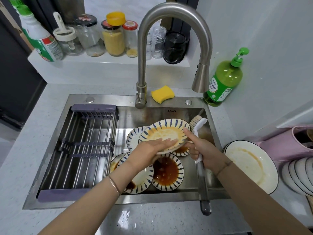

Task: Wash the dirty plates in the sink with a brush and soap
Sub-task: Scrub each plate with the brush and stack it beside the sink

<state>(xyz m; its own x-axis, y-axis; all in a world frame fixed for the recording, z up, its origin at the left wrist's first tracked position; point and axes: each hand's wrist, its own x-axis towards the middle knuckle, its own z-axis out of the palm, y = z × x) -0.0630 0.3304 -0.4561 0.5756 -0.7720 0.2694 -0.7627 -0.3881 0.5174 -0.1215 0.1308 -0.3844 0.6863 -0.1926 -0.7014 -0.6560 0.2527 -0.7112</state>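
Observation:
My left hand [150,148] grips the near rim of a blue-striped plate [166,131] smeared with orange sauce, tilting it up over the steel sink [128,116]. My right hand [202,150] is closed around a long-handled dish brush [199,123], whose bristle head sits behind the plate's right edge. Several more striped plates lie in the sink below, one [166,172] pooled with dark brown sauce. A green soap pump bottle [223,80] stands at the sink's back right corner.
A drying rack [84,146] fills the sink's left half. The faucet [169,19] arches over the back, with a yellow sponge [162,94] beside it. A smeared white plate [250,165] and stacked dishes [298,175] sit on the right counter. Jars line the back ledge.

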